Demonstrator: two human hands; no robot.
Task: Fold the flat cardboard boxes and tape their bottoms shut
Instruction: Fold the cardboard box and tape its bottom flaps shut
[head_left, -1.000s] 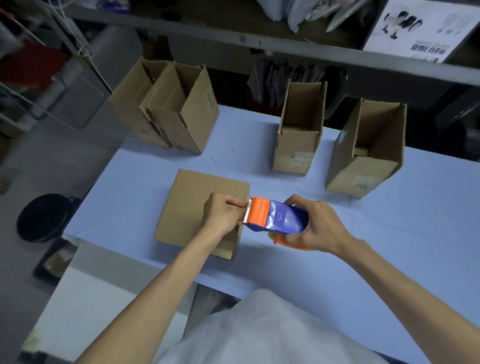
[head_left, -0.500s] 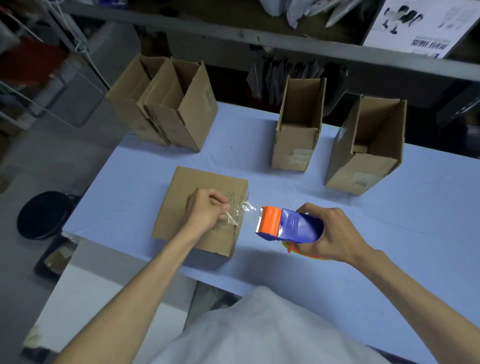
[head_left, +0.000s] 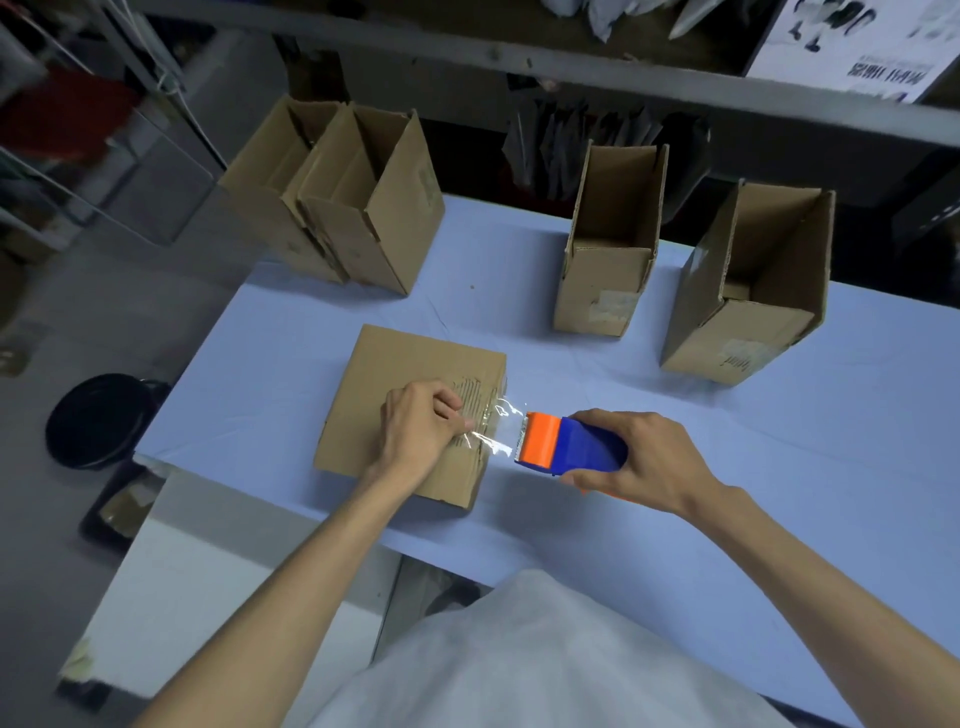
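A folded cardboard box (head_left: 400, 374) lies bottom-up on the blue table (head_left: 779, 467), near its front left corner. My left hand (head_left: 421, 428) rests on the box and pinches the end of a clear tape strip (head_left: 496, 428) against its bottom. The strip runs right, past the box's edge, to a blue and orange tape dispenser (head_left: 569, 444). My right hand (head_left: 644, 460) grips that dispenser just right of the box, a little above the table.
Two open boxes (head_left: 363, 208) stand together at the table's back left. A narrow open box (head_left: 608, 244) and a wider one (head_left: 753, 280) stand at the back right. A black bin (head_left: 98, 421) sits on the floor, left of the table. A metal shelf runs behind.
My right hand has drawn the dispenser away to the right, pulling out a strip of clear tape. My left hand slid left onto the box and holds the tape end down there.
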